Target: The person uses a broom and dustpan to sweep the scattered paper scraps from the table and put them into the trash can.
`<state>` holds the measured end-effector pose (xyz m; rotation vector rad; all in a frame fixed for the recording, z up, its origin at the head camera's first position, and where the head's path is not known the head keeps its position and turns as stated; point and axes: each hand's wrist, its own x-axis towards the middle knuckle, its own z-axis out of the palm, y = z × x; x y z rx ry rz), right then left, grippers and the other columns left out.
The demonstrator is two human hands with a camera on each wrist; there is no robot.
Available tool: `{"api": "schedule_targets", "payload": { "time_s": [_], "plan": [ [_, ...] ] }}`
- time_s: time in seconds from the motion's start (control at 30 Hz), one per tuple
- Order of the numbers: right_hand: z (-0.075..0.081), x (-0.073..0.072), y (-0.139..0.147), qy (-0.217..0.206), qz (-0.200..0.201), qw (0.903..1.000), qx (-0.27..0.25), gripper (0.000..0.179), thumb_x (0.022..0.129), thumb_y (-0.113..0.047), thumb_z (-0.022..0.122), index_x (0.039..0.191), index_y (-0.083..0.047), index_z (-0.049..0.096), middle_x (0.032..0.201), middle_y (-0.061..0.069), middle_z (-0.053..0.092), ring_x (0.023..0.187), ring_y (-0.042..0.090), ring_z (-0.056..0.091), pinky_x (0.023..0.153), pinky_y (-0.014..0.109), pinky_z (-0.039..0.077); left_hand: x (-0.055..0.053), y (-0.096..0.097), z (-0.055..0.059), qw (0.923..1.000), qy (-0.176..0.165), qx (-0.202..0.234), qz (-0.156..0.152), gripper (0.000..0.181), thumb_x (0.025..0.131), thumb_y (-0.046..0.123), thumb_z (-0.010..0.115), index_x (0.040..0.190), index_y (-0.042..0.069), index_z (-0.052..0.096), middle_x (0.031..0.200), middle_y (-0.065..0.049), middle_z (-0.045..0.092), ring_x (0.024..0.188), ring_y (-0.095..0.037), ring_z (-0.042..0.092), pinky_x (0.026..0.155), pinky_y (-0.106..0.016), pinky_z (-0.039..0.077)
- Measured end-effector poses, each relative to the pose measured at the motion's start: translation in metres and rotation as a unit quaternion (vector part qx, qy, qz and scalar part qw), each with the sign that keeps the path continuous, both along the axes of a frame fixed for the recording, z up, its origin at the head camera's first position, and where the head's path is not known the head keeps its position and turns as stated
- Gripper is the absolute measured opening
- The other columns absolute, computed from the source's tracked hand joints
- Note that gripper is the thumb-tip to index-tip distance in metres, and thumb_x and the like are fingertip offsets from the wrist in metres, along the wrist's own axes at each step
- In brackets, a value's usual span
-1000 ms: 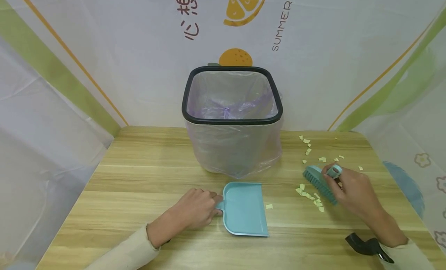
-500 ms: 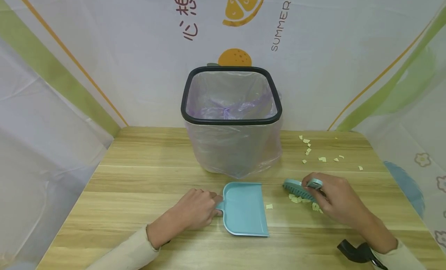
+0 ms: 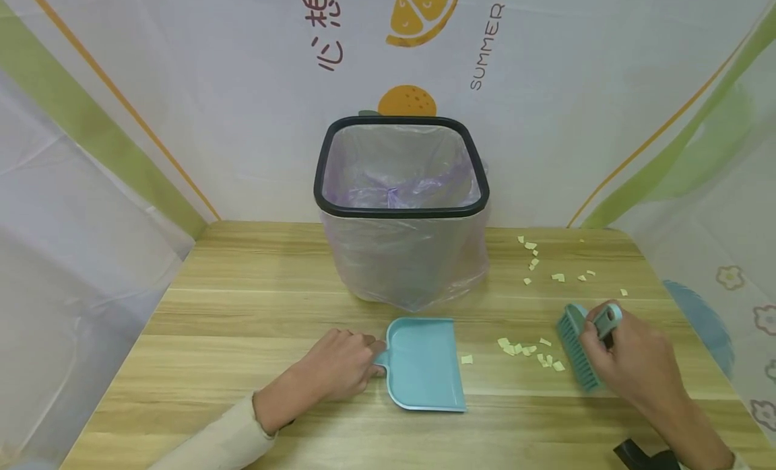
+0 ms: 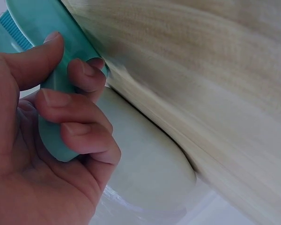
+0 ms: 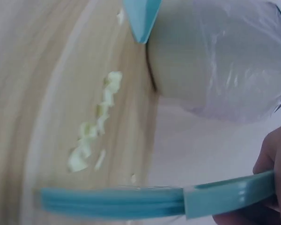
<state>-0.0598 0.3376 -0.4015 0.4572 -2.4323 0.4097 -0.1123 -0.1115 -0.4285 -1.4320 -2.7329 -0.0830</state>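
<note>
Clearly, both hands are busy: the left hand (image 3: 339, 364) curls its fingers round the stubby handle of a smooth teal plastic dustpan (image 3: 424, 363), which rests on the wood-grained bench (image 3: 254, 308), straight lip facing right. The right hand (image 3: 644, 357) grips the handle of a matching brush (image 3: 580, 352); I can't tell whether its rowed bristles touch the wood. Small angular pale-yellow scraps (image 3: 518, 349) lie between brush and dustpan, others farther back. Beyond the dustpan stands a tapered, black-rimmed bin (image 3: 401, 213) in a crinkled, translucent purplish liner (image 3: 412, 288).
</note>
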Motion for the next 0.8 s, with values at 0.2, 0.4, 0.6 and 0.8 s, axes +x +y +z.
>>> {"api": "schedule_targets", "payload": {
  "time_s": [0.2, 0.4, 0.6, 0.8],
  "plan": [
    [-0.012, -0.003, 0.0, 0.009, -0.014, 0.9998, -0.005, 0.01, 0.089, -0.012, 0.058, 0.088, -0.005, 0.066, 0.067, -0.004, 0.062, 0.055, -0.002, 0.046, 0.041, 0.023, 0.035, 0.0, -0.001, -0.001, 1.0, -0.004, 0.007, -0.003, 0.026, 0.104, 0.033, 0.076, 0.109, 0.007, 0.076, 0.098, -0.005, 0.078, 0.067, -0.01, 0.062, 0.052, -0.029, 0.05],
    [-0.012, -0.013, -0.016, 0.008, 0.017, 0.9998, -0.01, 0.012, 0.092, -0.012, 0.056, 0.089, -0.004, 0.065, 0.068, -0.004, 0.059, 0.054, -0.002, 0.043, 0.041, 0.02, 0.034, -0.001, -0.001, -0.002, 1.0, -0.006, 0.006, -0.002, 0.026, 0.104, 0.032, 0.076, 0.11, 0.007, 0.075, 0.098, -0.005, 0.077, 0.066, -0.011, 0.061, 0.051, -0.03, 0.049],
    [-0.012, -0.023, -0.037, 0.003, 0.055, 0.9984, -0.015, 0.011, 0.093, -0.015, 0.058, 0.091, -0.006, 0.064, 0.07, -0.005, 0.061, 0.056, -0.004, 0.04, 0.042, 0.019, 0.032, -0.001, 0.0, -0.001, 1.0, -0.004, 0.003, 0.0, 0.025, 0.104, 0.032, 0.076, 0.11, 0.007, 0.075, 0.096, -0.005, 0.077, 0.065, -0.012, 0.061, 0.051, -0.031, 0.049],
    [-0.013, -0.031, -0.058, 0.008, 0.106, 0.9941, -0.021, 0.01, 0.091, -0.014, 0.06, 0.092, -0.005, 0.065, 0.071, -0.004, 0.062, 0.058, -0.004, 0.042, 0.044, 0.017, 0.036, -0.001, 0.0, -0.001, 1.0, -0.006, 0.002, 0.004, 0.026, 0.104, 0.033, 0.076, 0.11, 0.008, 0.076, 0.095, -0.005, 0.076, 0.063, -0.011, 0.058, 0.05, -0.031, 0.048]
  ]
}}
